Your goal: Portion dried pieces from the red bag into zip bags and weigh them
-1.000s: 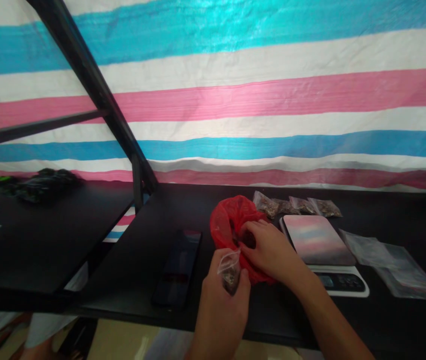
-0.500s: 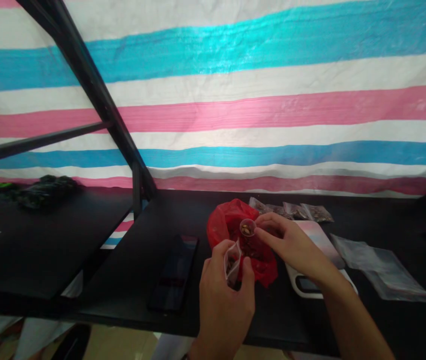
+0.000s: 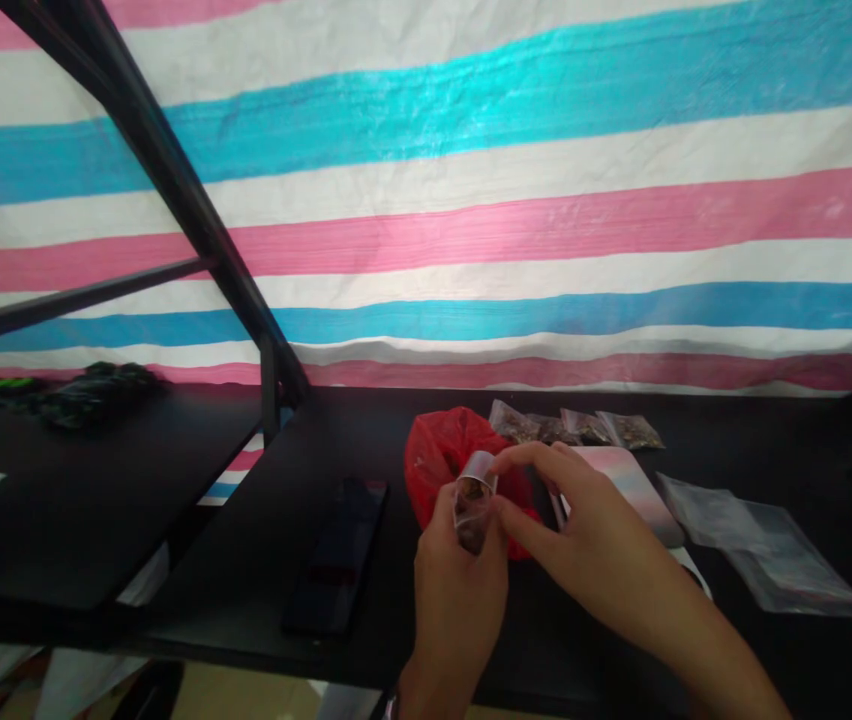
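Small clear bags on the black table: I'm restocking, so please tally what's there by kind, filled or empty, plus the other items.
Filled small bags in the back row: 4
Small bag held by left hand and right hand: 1
Empty clear bags stack: 1 pile, number unclear
Red bag: 1
Scale: 1
Phone: 1
Total: 9

Bare worktop lies open left of the red bag, up to the phone. Rightward, the scale, filled packets and empty bags crowd the way.
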Motion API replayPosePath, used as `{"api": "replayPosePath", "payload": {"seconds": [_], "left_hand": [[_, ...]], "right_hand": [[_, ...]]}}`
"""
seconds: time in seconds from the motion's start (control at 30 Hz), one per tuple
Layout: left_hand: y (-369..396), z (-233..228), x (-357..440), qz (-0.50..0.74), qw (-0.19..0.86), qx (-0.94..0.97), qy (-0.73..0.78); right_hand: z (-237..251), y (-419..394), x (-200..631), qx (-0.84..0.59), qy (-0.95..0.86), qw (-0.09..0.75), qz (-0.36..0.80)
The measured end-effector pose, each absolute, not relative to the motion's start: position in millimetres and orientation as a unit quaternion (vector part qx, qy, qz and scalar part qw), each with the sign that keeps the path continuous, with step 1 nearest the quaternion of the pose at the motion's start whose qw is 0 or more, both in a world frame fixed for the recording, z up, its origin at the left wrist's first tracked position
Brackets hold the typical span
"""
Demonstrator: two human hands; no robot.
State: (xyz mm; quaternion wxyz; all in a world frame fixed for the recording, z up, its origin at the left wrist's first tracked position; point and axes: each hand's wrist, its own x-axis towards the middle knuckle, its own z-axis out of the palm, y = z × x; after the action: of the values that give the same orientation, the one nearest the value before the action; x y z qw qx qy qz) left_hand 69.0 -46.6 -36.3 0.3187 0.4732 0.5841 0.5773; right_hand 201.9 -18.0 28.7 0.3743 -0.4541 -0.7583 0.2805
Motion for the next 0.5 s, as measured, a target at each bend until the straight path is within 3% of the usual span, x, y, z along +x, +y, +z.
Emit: {"api": "replayPosePath", "payload": {"seconds": [0.23,0.5], "left_hand": [[-44.2,-34.9,71.4,0.512,0.362,0.474,0.618],[-43.4,-35.2,70.4,0.532,0.376,0.468,0.597]], "right_hand": [[25.2,-12.5,207.5,-0.414,-0.803,0.367,0.223],[23.5,-8.8,207.7,-0.442,-0.758,0.410,0.250]]}}
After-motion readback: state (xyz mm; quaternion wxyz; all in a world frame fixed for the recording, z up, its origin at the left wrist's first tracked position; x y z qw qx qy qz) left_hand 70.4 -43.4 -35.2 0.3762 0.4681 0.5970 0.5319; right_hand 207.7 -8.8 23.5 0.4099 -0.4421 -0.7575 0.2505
